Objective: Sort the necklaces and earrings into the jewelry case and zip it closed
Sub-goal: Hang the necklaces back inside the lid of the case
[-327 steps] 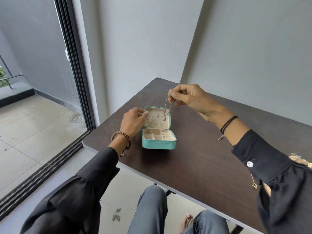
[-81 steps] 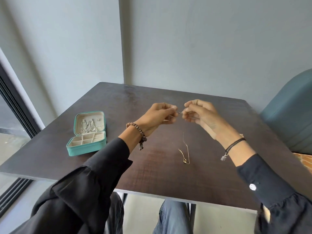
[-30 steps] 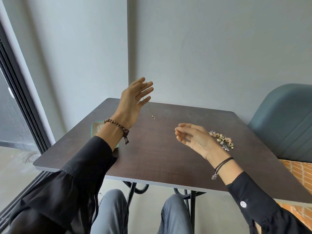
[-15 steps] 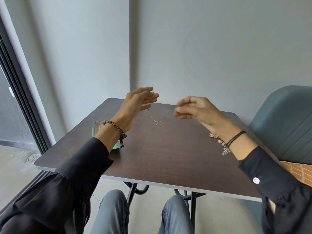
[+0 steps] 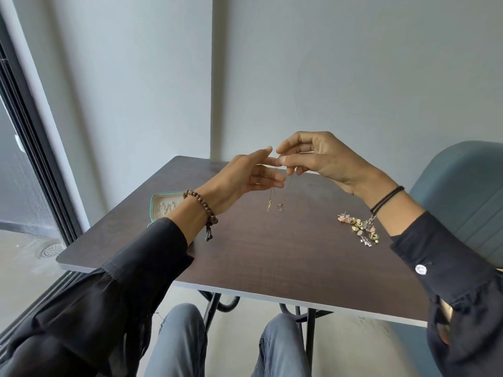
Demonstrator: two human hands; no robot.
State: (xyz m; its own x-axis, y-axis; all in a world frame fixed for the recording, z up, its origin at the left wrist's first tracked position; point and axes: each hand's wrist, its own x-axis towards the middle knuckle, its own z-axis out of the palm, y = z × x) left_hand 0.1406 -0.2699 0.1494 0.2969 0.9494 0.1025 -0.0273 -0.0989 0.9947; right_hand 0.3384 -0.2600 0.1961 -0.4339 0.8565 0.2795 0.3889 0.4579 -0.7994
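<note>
Dark table (image 5: pixel 272 254); right fingers (image 5: pixel 299 160) pinch thin gold necklace (image 5: pixel 269 205), left fingers (image 5: pixel 260 157) straight

Two hands (image 5: pixel 242 176) (image 5: pixel 324 159), one necklace (image 5: pixel 269 205), one jewelry case (image 5: pixel 163 206), one table (image 5: pixel 272 257)

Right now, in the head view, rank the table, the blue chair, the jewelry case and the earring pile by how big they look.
1. table
2. blue chair, cut off at the frame edge
3. earring pile and jewelry case: about alike. The left sleeve hides part of the case, so they are left unranked.
</note>
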